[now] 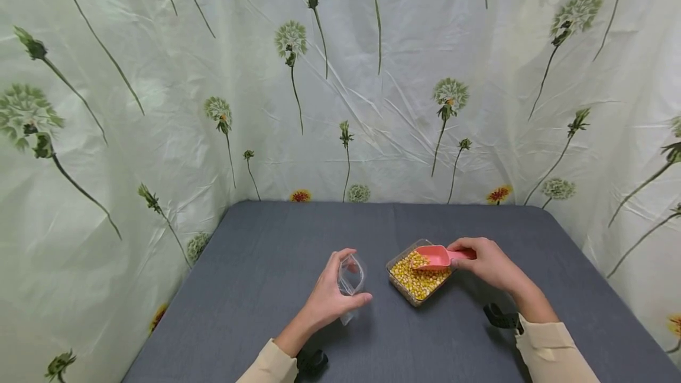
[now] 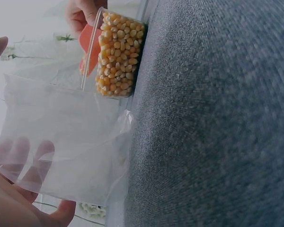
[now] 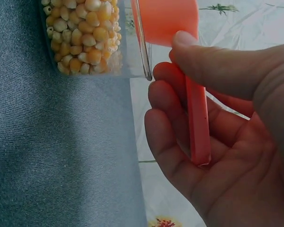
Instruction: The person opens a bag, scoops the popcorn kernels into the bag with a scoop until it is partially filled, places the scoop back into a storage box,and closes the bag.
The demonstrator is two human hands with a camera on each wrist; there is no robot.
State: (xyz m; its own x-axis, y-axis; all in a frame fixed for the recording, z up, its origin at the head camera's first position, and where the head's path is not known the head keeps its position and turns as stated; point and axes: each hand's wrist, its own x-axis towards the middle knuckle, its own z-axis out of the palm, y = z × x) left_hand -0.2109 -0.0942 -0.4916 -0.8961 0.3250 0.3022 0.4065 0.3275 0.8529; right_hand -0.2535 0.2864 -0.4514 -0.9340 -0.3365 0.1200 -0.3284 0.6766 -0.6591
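My right hand grips the handle of a pink-red scoop, thumb on top and fingers curled beneath in the right wrist view. The scoop's tip lies among yellow corn kernels, a few of them inside it. These kernels fill much of a clear rectangular container on the table. To the left, my left hand holds a clear plastic bag, fingers and thumb curled around its spread mouth. No kernels show inside the bag, which hangs beside the container without touching it in the head view.
A dark grey cloth-covered table lies under both hands. Behind and beside it hangs a pale curtain printed with dandelions. A black strap is on the right wrist, another on the left.
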